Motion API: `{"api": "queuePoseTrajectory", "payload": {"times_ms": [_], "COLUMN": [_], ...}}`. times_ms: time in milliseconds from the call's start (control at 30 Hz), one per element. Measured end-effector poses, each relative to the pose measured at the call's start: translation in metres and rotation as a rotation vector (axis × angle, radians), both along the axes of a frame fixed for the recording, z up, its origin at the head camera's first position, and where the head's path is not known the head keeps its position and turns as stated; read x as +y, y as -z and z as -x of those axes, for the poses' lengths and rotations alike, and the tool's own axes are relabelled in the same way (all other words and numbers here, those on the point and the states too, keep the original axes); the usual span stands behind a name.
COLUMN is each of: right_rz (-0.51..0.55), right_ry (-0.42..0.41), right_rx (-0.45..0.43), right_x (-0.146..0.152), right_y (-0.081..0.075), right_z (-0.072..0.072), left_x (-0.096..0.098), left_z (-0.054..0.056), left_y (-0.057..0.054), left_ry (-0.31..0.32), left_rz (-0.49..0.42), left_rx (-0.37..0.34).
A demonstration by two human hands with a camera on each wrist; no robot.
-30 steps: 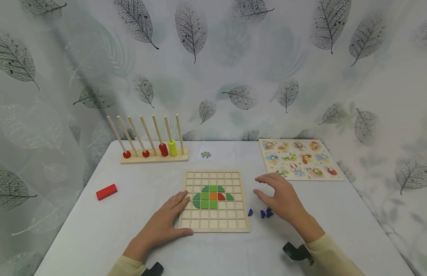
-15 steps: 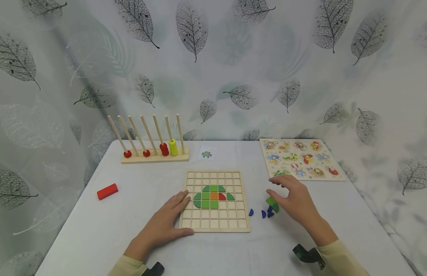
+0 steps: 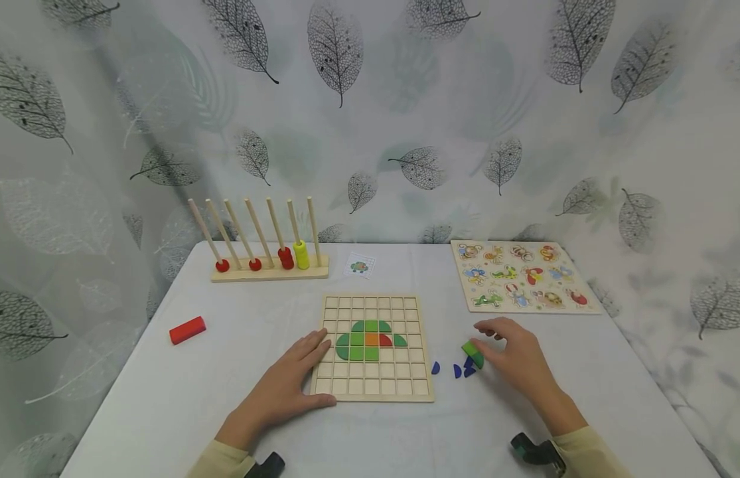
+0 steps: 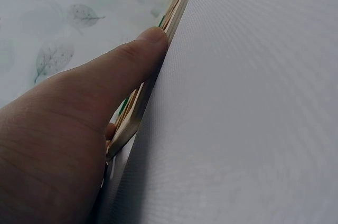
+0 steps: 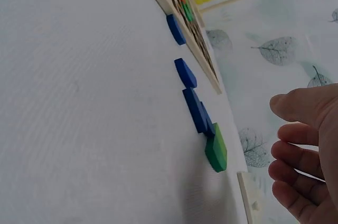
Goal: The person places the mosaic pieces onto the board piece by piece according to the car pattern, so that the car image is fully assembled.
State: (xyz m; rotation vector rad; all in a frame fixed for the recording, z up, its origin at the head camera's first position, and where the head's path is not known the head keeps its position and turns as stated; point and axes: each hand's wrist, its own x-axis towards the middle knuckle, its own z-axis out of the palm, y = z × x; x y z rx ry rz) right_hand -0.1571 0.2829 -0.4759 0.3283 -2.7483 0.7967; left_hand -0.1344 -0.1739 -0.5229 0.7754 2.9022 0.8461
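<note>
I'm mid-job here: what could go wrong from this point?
The right hand could nudge the blue pieces while picking up the green pieces, since they lie bunched together. If the left hand pushes the grid board sideways, the board may knock the lone blue piece beside its right edge. A hard jolt might also unsettle the colored tiles on it.

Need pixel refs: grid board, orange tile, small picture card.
Grid board [image 3: 372, 370]: head view, a bare cell below the colored tiles.
Orange tile [image 3: 372, 339]: head view, middle of its top face.
Small picture card [image 3: 360, 267]: head view, on its printed picture.
</note>
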Motion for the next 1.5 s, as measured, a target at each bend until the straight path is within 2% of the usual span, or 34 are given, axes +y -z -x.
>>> {"api": "queuePoseTrajectory", "payload": {"times_ms": [433,800,1500], "right_rz": [0.004,-0.037,-0.073], "right_ry": [0.052,0.031,-0.033], "right_rx": [-0.175,-0.2,-0.189], "right_x": [0.011,0.005,0.002], "right_y": [0.027,0.027,0.017], "right_z": [0.007,0.012,0.013], "left_x": [0.0,-0.001,-0.002], "left_z": [0.001,0.002,0.003], "left_y": [-0.001,-0.001,0.001], "left_ry": [-0.001,0.0,0.004], "left_rz": [0.01,0.011,0.01], "left_rx": [-0.039,-0.035,-0.03]}}
